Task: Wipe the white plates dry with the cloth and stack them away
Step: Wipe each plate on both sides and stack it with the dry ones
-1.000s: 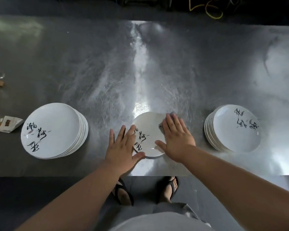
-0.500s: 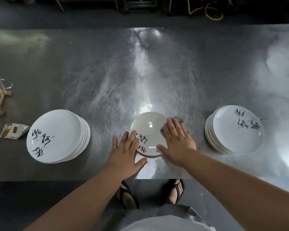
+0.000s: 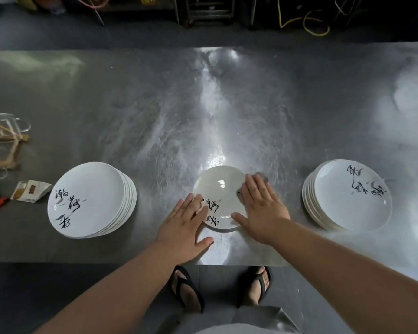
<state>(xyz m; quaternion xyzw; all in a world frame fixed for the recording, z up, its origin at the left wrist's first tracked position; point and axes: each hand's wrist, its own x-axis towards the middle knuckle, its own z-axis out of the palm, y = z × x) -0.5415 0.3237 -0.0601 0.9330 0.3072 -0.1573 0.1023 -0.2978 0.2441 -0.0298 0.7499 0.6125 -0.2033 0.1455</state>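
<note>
From the head view, a brushed steel table (image 3: 155, 104) runs wide, with a left stack of plates (image 3: 89, 198) and a right stack of plates (image 3: 350, 198) flanking a single white plate (image 3: 219, 189) near the front edge. A torn paper sachet (image 3: 30, 190) lies just left of the left stack, and beyond it a clear glass vessel (image 3: 7, 126) holds wooden sticks. A yellow cable (image 3: 309, 22) loops on the floor past the far edge. The left hand (image 3: 182, 227) lies flat, fingers straight and spread, its tips on the plate's left rim. The right hand (image 3: 262, 210), also flat with fingers together, presses a grey cloth (image 3: 261, 175) on the right rim. The plates are glossy, round and shallow, with black brush lettering. The scuffed metal behind the plate lies bare and open. Sandalled feet (image 3: 186, 288) stand below the near edge.
</note>
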